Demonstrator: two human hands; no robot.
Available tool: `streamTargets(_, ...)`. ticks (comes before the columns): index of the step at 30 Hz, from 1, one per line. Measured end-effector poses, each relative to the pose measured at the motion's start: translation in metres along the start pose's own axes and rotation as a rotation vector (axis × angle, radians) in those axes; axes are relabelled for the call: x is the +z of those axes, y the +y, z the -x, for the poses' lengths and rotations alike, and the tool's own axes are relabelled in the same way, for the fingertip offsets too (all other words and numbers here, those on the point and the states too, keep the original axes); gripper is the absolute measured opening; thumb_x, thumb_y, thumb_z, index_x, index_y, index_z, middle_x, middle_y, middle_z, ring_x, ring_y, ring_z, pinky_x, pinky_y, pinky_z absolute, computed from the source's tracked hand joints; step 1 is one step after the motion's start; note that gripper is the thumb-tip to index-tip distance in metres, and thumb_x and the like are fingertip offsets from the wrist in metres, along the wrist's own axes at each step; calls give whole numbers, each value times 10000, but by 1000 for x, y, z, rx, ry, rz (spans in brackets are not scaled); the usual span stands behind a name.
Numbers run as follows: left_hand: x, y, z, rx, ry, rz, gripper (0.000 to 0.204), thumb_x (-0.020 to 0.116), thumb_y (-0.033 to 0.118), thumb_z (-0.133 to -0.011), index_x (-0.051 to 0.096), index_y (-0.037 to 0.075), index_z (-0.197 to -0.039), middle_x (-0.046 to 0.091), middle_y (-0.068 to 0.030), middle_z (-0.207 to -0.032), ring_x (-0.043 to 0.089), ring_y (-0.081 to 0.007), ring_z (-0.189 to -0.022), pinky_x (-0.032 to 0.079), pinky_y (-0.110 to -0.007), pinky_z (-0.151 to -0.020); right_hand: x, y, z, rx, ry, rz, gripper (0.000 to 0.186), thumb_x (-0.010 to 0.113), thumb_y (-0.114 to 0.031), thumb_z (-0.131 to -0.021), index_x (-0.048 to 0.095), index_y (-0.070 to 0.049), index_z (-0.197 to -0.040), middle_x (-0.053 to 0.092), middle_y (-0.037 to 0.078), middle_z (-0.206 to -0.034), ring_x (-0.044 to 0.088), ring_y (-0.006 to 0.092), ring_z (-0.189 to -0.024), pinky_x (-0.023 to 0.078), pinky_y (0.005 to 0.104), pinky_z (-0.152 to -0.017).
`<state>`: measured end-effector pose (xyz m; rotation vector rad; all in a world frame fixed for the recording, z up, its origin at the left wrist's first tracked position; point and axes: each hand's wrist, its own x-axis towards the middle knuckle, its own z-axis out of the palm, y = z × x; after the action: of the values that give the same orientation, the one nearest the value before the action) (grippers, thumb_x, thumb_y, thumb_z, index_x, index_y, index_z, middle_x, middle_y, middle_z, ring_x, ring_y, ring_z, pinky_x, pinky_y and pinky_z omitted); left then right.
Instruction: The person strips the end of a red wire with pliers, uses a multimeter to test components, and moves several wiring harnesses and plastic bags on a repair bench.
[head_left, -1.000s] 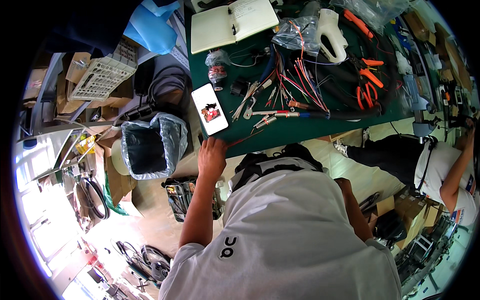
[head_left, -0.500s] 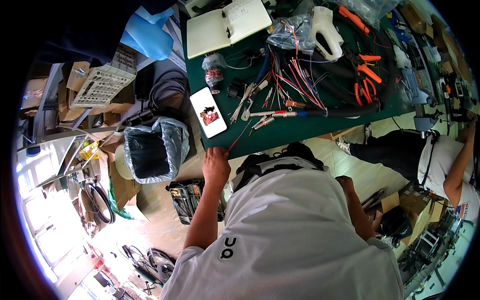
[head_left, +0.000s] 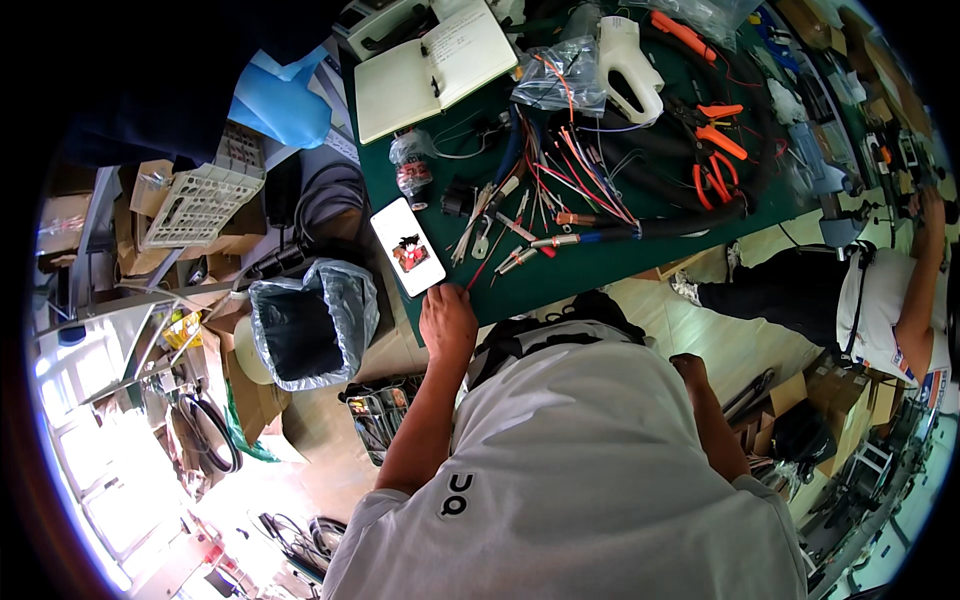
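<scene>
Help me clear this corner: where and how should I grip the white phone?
Probably best to pinch the phone by its long edges, near the lower end, from the near side. It lies flat, face-up, long sides slanting away from you; its narrow width suits a thumb-and-finger span. The left hand beside that end seems to hold a red wire.

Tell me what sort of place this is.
Likely an electrical or cable workshop: a green-topped bench holds a thick black cable, thin coloured wires fanned out near its end, and an orange-handled hand tool.
</scene>
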<state>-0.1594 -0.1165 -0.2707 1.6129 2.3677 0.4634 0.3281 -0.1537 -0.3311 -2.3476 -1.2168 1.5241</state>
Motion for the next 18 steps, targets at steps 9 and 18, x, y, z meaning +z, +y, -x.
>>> streamTargets(9,-7,35,-45,-8,28,185,370,691,321,-845,567,23,-1026,618,-181,-958,627,-373,-863,508,-448,-728,9,51,-2,-204,24,190,232,549,-162,-851,696,5,-917,674,102,-668,606,153,-552,466,306,-506)
streamTargets(18,-2,41,-67,-84,-24,279,221,621,217,-885,593,2,-843,655,-194,-765,636,-412,-740,491,-481,-687,10,18,28,31,73,38,252,534,-166,-854,693,14,-930,674,104,-680,606,165,-568,475,309,-504)
